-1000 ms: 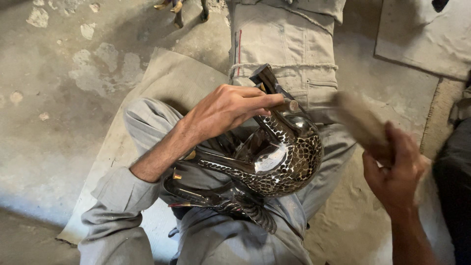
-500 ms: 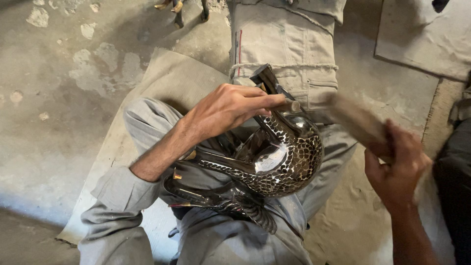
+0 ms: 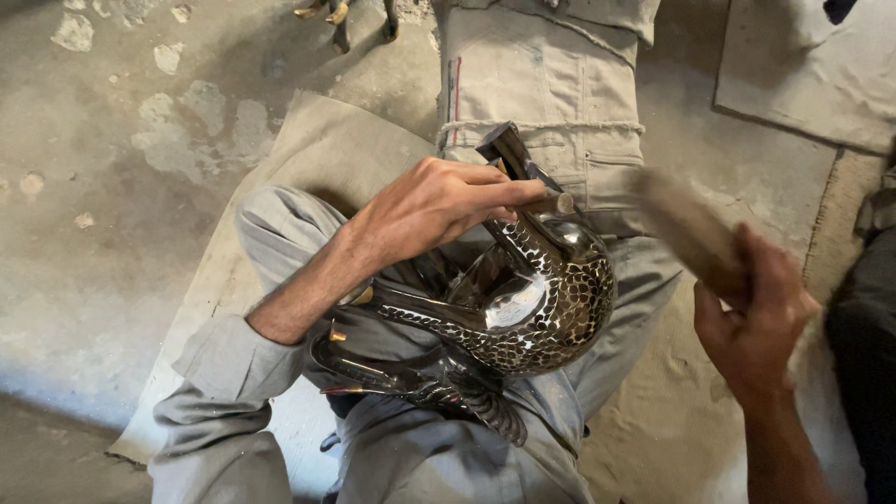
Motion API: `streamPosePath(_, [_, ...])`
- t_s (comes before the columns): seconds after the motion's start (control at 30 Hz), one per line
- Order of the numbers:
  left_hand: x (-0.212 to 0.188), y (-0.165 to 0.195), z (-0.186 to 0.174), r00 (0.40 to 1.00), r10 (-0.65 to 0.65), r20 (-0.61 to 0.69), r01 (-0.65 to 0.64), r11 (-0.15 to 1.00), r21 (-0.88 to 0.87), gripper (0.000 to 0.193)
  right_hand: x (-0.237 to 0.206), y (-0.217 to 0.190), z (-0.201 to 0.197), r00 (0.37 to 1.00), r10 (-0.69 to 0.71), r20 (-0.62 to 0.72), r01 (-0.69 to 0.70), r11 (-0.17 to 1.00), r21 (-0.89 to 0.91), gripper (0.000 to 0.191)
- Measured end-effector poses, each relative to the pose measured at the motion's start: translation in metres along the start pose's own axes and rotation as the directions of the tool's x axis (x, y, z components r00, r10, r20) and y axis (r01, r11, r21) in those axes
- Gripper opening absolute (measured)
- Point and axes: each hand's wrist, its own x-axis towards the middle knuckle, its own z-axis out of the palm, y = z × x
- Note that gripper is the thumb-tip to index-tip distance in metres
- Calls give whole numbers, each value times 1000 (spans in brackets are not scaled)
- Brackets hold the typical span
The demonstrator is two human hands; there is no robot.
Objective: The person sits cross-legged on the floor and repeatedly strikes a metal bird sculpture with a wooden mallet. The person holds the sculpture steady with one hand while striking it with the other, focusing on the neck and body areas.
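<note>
Left hand pinched a small chisel onto the dark patterned metal bird, braced in my lap at centre. Right hand, at 4 o'clock, clenched a blurred mallet, raised for striking.

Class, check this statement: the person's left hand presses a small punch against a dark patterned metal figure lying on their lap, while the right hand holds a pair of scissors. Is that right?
One detail is wrong. The right hand holds a blurred wooden mallet, not scissors, as the head view shows. The rest stands: the left hand presses a small punch against the dark patterned metal figure on the lap.
</note>
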Motion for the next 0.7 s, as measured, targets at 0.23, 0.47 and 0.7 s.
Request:
streamPosePath(0.23, [1, 4, -4, 978, -178, 106, 178, 984, 14, 62, -9, 6, 1, 994, 110, 23, -112, 984, 139, 53])
streamPosePath(0.47, [1, 1, -2, 1000, -12, 27, 11, 1000, 26, 57, -21, 25, 12, 994, -108, -14, 108, 994, -29, 47])
streamPosePath(0.7, [1, 2, -2, 997, -67, 36, 65, 997, 40, 55, -13, 20, 3, 987, -32, 158, 59, 984, -168, 39])
